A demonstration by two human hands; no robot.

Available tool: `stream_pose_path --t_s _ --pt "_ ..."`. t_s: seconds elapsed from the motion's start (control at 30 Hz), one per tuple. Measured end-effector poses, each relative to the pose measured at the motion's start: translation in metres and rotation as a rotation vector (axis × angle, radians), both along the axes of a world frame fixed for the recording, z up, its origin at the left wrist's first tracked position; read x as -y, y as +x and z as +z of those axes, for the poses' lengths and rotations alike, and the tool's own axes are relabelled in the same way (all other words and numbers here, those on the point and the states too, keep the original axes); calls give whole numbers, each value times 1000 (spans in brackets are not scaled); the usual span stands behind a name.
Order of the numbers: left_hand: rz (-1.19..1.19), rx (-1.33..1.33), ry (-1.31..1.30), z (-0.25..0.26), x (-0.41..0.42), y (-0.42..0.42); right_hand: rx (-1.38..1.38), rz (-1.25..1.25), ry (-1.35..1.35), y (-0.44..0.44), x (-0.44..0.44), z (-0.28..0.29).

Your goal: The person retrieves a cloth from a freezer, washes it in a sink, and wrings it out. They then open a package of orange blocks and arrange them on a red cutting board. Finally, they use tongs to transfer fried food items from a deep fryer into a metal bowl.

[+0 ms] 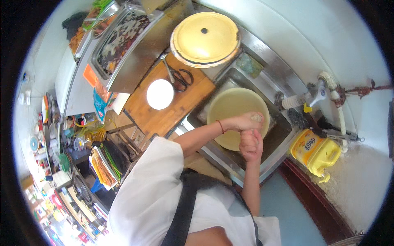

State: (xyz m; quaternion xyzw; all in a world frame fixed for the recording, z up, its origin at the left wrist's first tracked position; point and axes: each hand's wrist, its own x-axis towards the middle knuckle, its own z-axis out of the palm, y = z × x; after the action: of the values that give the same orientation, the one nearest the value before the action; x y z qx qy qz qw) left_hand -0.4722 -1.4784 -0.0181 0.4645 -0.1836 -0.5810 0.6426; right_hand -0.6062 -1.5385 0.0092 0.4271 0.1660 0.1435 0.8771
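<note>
My left hand [248,121], with a red cord at its wrist, is closed round a pale lumpy thing [256,117] that shows at the top of the fist; what it is cannot be told. Directly below and touching it, my right hand [251,146] is curled into a fist; whether it grips the same thing is hidden. Both hands are over the right side of a round pale-yellow basin [229,101], which stands in a stainless steel sink [277,144] and seems to hold cloudy liquid.
A wooden board [141,113] left of the sink bears a white round item [160,94] and black-handled scissors [184,80]. Behind are a yellow enamel lid [204,38] and a green scouring pad [249,65]. A tap [318,95] and a yellow detergent jug [315,150] stand right.
</note>
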Motion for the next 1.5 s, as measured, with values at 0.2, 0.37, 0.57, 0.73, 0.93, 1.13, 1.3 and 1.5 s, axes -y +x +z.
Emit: stream_pose_path --t_s 0.2,0.37,0.57,0.73,0.93,1.13,1.3,1.5 --pt "-133 453 61 4 3 -11 -83 369 -651 -14 0 -22" --pt "-113 618 50 -6 6 -22 -292 565 -976 -10 -10 -34" --pt "-160 874 349 -11 5 -35 -514 604 -1360 -13 -32 -70" --pt "-40 710 464 -44 -7 -45 -536 621 -1539 -13 -50 -86" --pt "-4 802 571 -80 -6 -57 -608 608 -1748 -11 -64 -107" --pt "-36 1006 565 -90 -8 -55 -381 910 -2518 -20 -60 -123" --pt "210 787 683 -127 -42 -30 -213 916 -3291 -20 -28 -53" --pt "384 149 813 -108 -105 0 -1255 1252 -2551 -54 16 -148"
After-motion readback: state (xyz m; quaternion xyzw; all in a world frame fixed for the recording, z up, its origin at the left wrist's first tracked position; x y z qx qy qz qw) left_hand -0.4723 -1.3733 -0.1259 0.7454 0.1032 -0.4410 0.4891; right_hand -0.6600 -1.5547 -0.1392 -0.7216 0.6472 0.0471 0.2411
